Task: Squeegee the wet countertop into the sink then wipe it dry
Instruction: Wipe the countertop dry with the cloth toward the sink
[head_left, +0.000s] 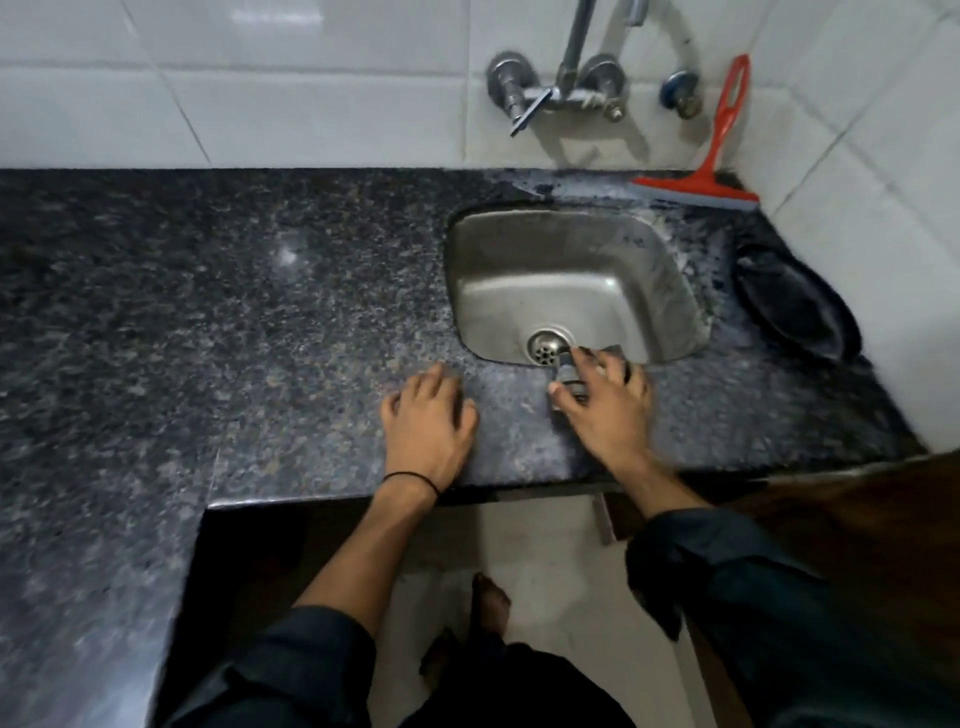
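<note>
The left hand (428, 415) lay flat on the bench (208, 312); the right hand (605, 397) pressed a grey cloth (566, 382) beside the sink (571, 280).

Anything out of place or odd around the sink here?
The red squeegee leans against the back wall behind the sink, untouched. The right hand covers a small dark object at the sink's front edge; blur hides what it is. Water still films the countertop.

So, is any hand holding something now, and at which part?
The right hand is closed over a small grey object at the sink's front edge; what it is cannot be told. The left hand rests flat, holding nothing.
</note>
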